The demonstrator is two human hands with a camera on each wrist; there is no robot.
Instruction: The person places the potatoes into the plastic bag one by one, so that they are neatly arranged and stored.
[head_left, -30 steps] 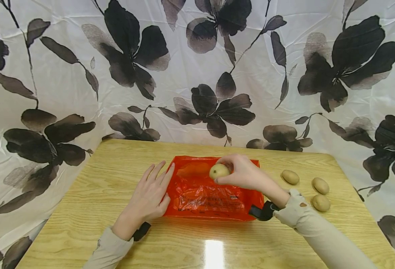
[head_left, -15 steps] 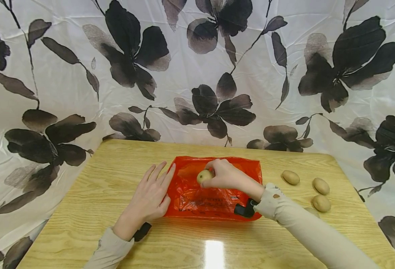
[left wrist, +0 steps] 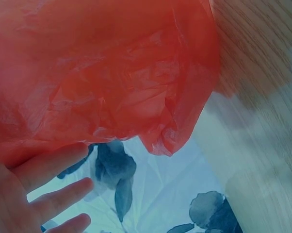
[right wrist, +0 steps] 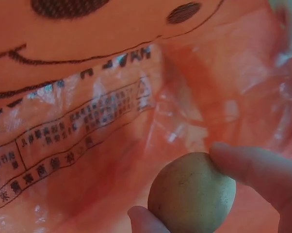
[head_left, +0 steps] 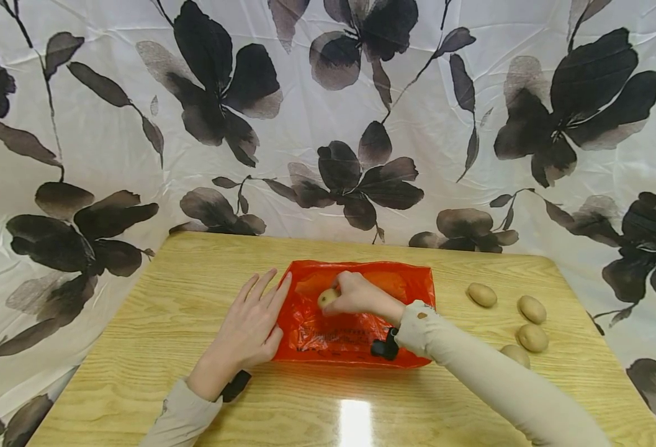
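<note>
A red plastic bag (head_left: 339, 357) stands with its mouth spread wide at the middle of the table; black print shows on it in the right wrist view. My right hand (head_left: 358, 295) is inside the bag's opening and pinches a potato (right wrist: 192, 194) between thumb and fingers. In the head view only the left end of that potato shows past the hand. Against the bag's left side lies my left hand (head_left: 252, 329), its fingers straight and spread. The left wrist view shows those fingers (left wrist: 54, 165) right at the red film.
Several loose potatoes lie to the right of the bag, among them one at the back (head_left: 481, 295) and one beside the right sleeve (head_left: 515, 355). The wooden table (head_left: 166, 298) ends at a white cloth (head_left: 283, 205) with dark flowers.
My right hand has moved left and lower into the bag with the potato. A potato formerly behind the right forearm now shows. The left hand has stayed in place.
</note>
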